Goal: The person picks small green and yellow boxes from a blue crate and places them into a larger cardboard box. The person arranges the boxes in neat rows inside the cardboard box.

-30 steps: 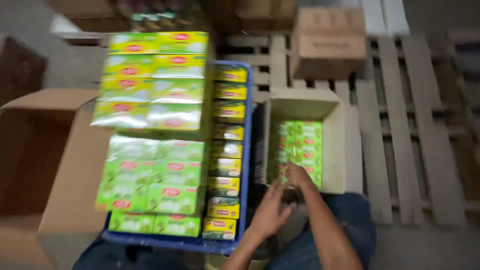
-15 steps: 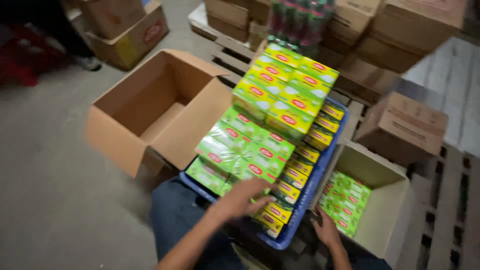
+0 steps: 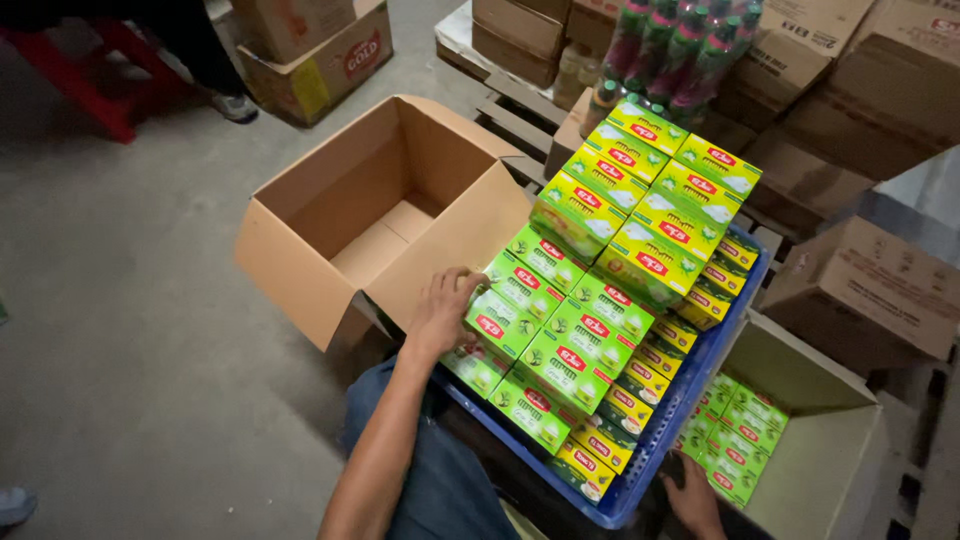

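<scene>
At the near left corner of the blue crate (image 3: 690, 400), my left hand (image 3: 440, 315) lies on the stack of green boxes (image 3: 545, 335), fingers curled over the stack's left edge and the palm against its side; it grips the outermost box rather than pinching it. My forearm runs up from the lower left, over my lap, so this hand is clearly the nearer one to the stack. The boxes lie directly under and to the right of that hand, their long sides running diagonally from lower left to upper right along the crate.

My right hand (image 3: 692, 495) sits low at the bottom edge of the view, at the crate's near right corner, just beside the small carton (image 3: 850, 450). Only its back shows, so I cannot tell whether its fingers are spread or closed on anything.

Further out, a taller pile of yellow-green boxes (image 3: 650, 205) fills the far end of the crate, and a row of yellow boxes (image 3: 640, 400) stands on edge along its right side. More green boxes lie inside the small carton on the right. Left of my left hand, touching the crate, an open big carton (image 3: 300, 270) stands on the floor (image 3: 120, 320). Bottles (image 3: 670, 50) and closed cartons (image 3: 870, 290) sit beyond.
</scene>
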